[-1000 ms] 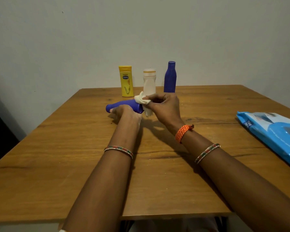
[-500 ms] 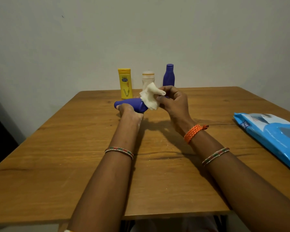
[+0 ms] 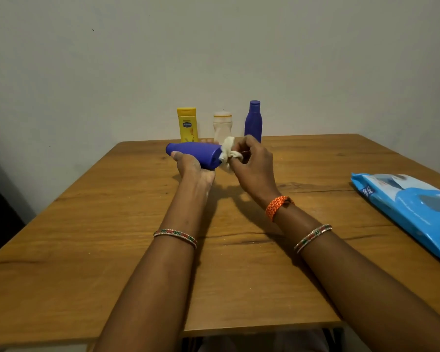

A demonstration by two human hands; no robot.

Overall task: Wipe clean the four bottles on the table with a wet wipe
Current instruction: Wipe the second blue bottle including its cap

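My left hand [image 3: 193,168] holds a purple bottle [image 3: 194,153] on its side above the wooden table [image 3: 87,250], cap end pointing left. A crumpled white wet wipe [image 3: 228,151] is pinched in my right hand [image 3: 252,163] and pressed against the bottle's base end. Three more bottles stand upright at the far edge by the wall: a yellow bottle [image 3: 187,124], a white bottle [image 3: 222,125] partly behind the wipe, and a second purple bottle [image 3: 253,120].
A blue pack of wet wipes [image 3: 412,212] lies flat near the table's right edge. A plain wall rises right behind the standing bottles. The table's near edge runs across the bottom of the view.
The held bottle has turned so more of its body shows. The wipe, open and loose half a second ago, is now bunched tight against the bottle's base.
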